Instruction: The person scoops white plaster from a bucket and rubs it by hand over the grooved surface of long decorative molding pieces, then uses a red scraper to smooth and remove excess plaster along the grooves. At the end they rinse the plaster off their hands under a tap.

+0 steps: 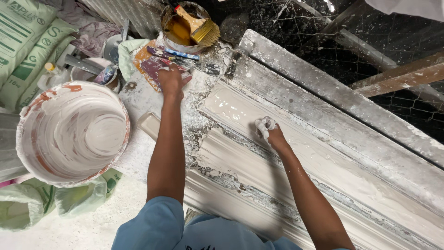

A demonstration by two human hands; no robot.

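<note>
The right hand (267,130), coated in white plaster, is closed and presses on the wet surface of the long plaster moulding (296,153). The left hand (172,79) lies open and flat on a scraper tool (157,67), just beyond the moulding's end. A large white bucket (69,134) stands well apart from the moulding, and a tin with a brush (196,25) sits near its far end.
</note>
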